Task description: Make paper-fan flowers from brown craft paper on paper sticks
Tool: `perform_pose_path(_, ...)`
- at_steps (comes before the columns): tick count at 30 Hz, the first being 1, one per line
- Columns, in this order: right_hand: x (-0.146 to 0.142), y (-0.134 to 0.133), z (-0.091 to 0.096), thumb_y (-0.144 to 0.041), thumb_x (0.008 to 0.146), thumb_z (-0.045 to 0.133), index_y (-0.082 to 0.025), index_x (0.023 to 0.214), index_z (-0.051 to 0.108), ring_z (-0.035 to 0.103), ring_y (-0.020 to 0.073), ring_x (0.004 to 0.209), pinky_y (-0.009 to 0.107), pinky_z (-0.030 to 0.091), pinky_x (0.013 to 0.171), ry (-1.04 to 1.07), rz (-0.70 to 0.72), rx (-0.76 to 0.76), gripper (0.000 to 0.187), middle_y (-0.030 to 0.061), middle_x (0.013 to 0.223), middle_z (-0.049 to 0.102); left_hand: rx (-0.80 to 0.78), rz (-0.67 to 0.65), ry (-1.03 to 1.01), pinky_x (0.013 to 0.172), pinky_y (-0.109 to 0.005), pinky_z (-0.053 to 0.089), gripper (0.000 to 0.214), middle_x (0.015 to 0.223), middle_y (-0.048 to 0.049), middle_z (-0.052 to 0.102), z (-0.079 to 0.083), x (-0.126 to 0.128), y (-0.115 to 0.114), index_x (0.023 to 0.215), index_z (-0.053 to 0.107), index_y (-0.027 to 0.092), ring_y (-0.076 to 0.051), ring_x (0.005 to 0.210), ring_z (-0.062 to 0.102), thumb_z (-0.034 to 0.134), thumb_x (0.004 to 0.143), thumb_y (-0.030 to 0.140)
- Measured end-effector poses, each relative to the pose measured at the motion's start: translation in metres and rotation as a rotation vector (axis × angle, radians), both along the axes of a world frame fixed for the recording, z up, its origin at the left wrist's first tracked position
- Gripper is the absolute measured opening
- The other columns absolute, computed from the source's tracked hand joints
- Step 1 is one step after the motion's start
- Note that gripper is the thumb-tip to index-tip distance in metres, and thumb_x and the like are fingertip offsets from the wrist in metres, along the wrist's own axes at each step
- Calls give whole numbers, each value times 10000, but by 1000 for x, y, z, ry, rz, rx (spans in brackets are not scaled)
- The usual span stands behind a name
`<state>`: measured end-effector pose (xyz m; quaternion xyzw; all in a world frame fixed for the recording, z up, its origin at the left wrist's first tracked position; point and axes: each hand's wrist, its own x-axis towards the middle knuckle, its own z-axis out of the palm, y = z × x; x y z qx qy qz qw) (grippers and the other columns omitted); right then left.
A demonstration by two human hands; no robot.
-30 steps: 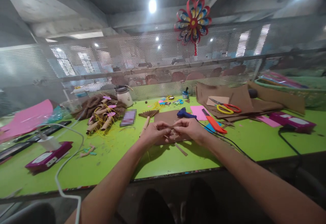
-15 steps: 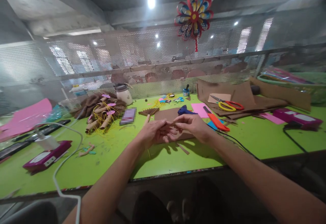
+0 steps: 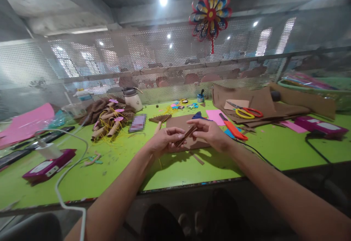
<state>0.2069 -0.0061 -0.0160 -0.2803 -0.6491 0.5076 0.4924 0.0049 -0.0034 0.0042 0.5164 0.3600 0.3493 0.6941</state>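
Both hands [image 3: 162, 140] [image 3: 215, 134] pinch pleated brown paper [image 3: 187, 136] between fingers [image 3: 199, 123]; a green basket [image 3: 341, 102] holds plastic [image 3: 309, 80].

Is a green worktop [image 3: 287, 149], bearing white jug [image 3: 133, 102] at eleven o'clock, blue jar [image 3: 200, 98] at one, purple box [image 3: 322, 124] at three.

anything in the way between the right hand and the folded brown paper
Nothing visible: the right hand is at the upper end of the folded brown paper, and the left hand holds its lower end. The blue glue gun lies beyond the right hand.
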Motion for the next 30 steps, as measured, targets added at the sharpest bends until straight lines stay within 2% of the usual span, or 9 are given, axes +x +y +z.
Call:
perform_pose_path(3, 0, -1, 1, -111, 669, 615, -185, 1163, 572, 592, 139, 759, 293, 487, 702, 62, 29, -52, 502, 36, 887, 655, 14, 36, 7, 721, -299, 538, 254, 766, -49, 681, 1, 1, -1, 879, 638, 116, -129, 684, 643, 771, 672, 179)
perform_pose_path(7, 0, -4, 4, -92, 628, 602, -184, 1126, 577, 597, 163, 787, 300, 491, 670, 149, 62, -152, 507, 50, 905, 639, 33, 55, 9, 692, -290, 535, 268, 714, -47, 678, 0, 0, 1, 898, 648, 110, -122, 647, 631, 771, 672, 181)
perform_pose_path(11, 0, -6, 8, -148, 654, 641, -188, 1072, 600, 592, 158, 762, 300, 489, 651, 192, 69, -216, 422, 53, 897, 622, 39, 38, 3, 683, -298, 535, 265, 714, -44, 681, -1, 0, 3, 909, 650, 111, -123, 639, 631, 763, 680, 184)
perform_pose_path(15, -1, -3, 5, -262, 708, 678, -167, 1009, 612, 592, 134, 680, 299, 483, 640, 143, 2, -251, 323, 35, 808, 630, 17, 53, -5, 657, -270, 525, 271, 705, -38, 681, -1, 0, 3, 877, 643, 107, -115, 620, 631, 779, 652, 171)
perform_pose_path(21, 0, 3, -1, -293, 657, 729, -156, 964, 620, 562, 100, 577, 275, 455, 599, 124, -83, -212, 354, -14, 674, 619, 43, 49, 4, 589, -195, 474, 274, 645, -14, 658, -4, 1, 3, 840, 650, 108, -78, 573, 597, 800, 618, 160)
perform_pose_path(27, 0, 1, 3, -309, 673, 705, -147, 932, 644, 560, 111, 605, 269, 435, 592, 104, -100, -184, 311, 12, 703, 629, 56, 40, 2, 579, -190, 451, 283, 649, -16, 645, -6, -1, 6, 861, 665, 101, -70, 581, 572, 798, 620, 169)
perform_pose_path(30, 1, -1, 6, -342, 711, 664, -140, 931, 664, 569, 128, 666, 267, 440, 611, -10, -163, -84, 298, 36, 778, 653, 73, 65, 59, 591, -198, 443, 299, 654, -14, 637, -6, -2, 6, 882, 671, 101, -69, 582, 555, 791, 621, 186)
